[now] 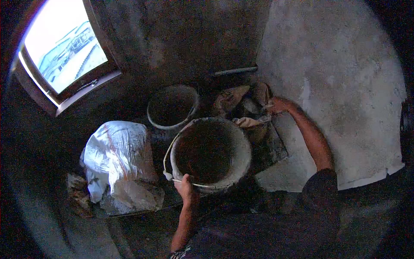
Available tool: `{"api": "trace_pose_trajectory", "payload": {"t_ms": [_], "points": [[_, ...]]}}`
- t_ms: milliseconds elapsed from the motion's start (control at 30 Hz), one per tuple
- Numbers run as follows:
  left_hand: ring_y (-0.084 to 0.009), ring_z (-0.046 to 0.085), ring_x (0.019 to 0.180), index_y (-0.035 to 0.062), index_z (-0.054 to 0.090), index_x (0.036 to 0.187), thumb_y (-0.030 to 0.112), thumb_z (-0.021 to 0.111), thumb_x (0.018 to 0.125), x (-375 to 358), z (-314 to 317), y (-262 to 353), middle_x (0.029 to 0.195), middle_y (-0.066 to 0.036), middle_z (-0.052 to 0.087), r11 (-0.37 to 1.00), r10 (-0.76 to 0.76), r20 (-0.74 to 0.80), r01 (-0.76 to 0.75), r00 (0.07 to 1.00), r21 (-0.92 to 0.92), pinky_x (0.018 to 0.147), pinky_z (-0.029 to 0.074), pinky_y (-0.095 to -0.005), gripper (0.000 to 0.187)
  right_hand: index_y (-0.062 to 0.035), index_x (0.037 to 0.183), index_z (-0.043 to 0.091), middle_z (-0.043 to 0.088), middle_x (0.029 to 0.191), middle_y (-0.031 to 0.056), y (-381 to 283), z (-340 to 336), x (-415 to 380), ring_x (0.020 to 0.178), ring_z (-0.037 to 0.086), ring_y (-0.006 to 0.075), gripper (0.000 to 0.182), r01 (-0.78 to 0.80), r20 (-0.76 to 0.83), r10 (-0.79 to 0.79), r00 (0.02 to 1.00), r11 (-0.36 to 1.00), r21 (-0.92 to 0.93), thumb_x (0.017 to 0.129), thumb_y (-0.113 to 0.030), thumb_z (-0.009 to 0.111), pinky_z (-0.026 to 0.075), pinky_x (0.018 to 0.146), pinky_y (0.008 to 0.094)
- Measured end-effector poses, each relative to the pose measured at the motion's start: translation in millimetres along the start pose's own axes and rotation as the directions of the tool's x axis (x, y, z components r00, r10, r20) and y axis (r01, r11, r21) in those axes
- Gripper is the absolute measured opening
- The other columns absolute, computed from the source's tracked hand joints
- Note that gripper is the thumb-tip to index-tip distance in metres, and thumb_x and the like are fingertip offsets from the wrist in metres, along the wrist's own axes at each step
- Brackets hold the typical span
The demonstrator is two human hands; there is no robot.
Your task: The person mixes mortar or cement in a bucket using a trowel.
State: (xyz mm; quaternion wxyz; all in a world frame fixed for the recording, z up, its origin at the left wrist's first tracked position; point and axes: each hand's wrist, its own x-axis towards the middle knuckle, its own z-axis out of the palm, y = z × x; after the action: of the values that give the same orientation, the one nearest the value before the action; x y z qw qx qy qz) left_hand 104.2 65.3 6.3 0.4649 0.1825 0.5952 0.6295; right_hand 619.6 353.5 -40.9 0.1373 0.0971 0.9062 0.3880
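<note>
A large round bucket (246, 151) with a pale rim and a wire handle stands in the middle, its inside dark. My left hand (186, 188) is closed on its near left rim, by the handle. Beyond the bucket on the right, a brown paper sack (229, 101) lies open at the top, with a greyish object (250, 105) inside its mouth. My right hand (278, 105) is closed on the sack's right edge, the fingertips partly hidden in shadow.
A second bucket (194, 101) stands behind the first. A white plastic sack (123, 151) sits at the left. An open window (86, 86) is at the upper left, and a grey plastered wall (345, 95) fills the right side.
</note>
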Motion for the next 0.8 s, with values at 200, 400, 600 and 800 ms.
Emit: {"api": "trace_pose_trajectory", "payload": {"t_ms": [200, 400, 600, 800], "points": [[-0.0153, 0.041, 0.063, -0.0051, 0.039, 0.087, 0.005, 0.047, 0.060, -3, 2, 5, 0.076, -0.006, 0.044, 0.999, -0.035, -0.012, 0.035, 0.999, 0.023, 0.058, 0.035, -0.0265, 0.030, -0.0010, 0.095, 0.043, 0.051, 0.083, 0.0152, 14, -144, 61, 0.070, 0.050, 0.0234, 0.049, -0.879, 0.807, 0.373, 0.458, 0.056, 0.473, 0.064, -0.038, 0.053, 0.040, 0.060, 0.0343], [-0.0142, 0.039, 0.059, -0.0048, 0.041, 0.075, 0.008, 0.049, 0.060, 2, -5, 0, 0.069, -0.005, 0.043, 0.996, -0.022, 0.019, 0.020, 1.000, 0.084, 0.053, 0.033, -0.0261, 0.021, 0.0003, 0.093, 0.043, 0.051, 0.077, 0.0148, 8, -174, 65, 0.068, 0.050, 0.0190, 0.045, -0.842, 0.715, 0.552, 0.429, -0.043, 0.538, 0.065, -0.033, 0.054, 0.041, 0.055, 0.0318], [-0.0126, 0.038, 0.055, -0.0061, 0.046, 0.067, 0.012, 0.050, 0.063, 20, -17, -25, 0.061, -0.003, 0.043, 0.969, 0.048, 0.107, -0.072, 0.993, 0.237, 0.051, 0.033, -0.0263, 0.019, 0.0032, 0.097, 0.039, 0.048, 0.084, 0.0192, 16, -233, 70, 0.076, 0.047, 0.0251, 0.049, -0.892, 0.790, 0.517, 0.331, -0.103, 0.441, 0.066, -0.032, 0.054, 0.038, 0.065, 0.0344], [-0.0106, 0.037, 0.053, -0.0056, 0.051, 0.062, 0.017, 0.050, 0.068, 15, -16, -18, 0.059, -0.001, 0.042, 0.988, 0.045, 0.120, -0.062, 0.992, 0.143, 0.049, 0.032, -0.0255, 0.024, 0.0028, 0.099, 0.038, 0.047, 0.085, 0.0180, 6, -304, 93, 0.076, 0.046, 0.0250, 0.050, -0.836, 0.711, 0.565, 0.419, -0.065, 0.544, 0.066, -0.031, 0.053, 0.037, 0.066, 0.0326]]}}
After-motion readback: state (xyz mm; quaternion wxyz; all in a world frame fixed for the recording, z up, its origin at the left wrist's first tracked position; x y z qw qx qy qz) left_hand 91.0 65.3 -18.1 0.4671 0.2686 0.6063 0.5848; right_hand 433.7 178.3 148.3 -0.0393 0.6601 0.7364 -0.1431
